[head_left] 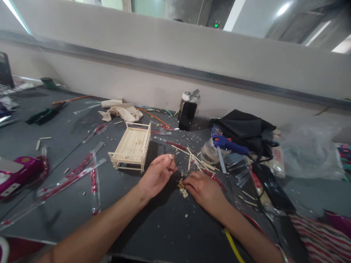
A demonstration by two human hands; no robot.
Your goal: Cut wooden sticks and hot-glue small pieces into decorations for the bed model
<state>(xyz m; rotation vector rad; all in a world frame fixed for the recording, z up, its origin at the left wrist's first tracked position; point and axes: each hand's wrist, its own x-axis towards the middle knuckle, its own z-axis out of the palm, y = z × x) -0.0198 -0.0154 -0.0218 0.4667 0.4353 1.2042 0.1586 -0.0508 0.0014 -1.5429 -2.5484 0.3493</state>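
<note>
My left hand (160, 173) is closed in a pinch just right of a miniature bed (131, 144) built from thin wooden sticks. A tiny pale bit shows at the thumb tip, too small to name. Beside it, my right hand (204, 190) rests low over the table, its fingertips drawn together at a small pile of cut wooden pieces (182, 189). Whatever those fingers may pinch is hidden. A few little pieces lie on the slats of the bed. Beyond my right hand, long thin wooden sticks (196, 159) lie loosely fanned out.
A blue glue gun (229, 142) rests on a clear round container (210, 151) at right. Phones (188, 116) (274, 188), a black pouch (244, 126) and a plastic bag (309, 151) surround it. Red-and-clear wrappers (94, 182) and a purple device (20, 174) lie left.
</note>
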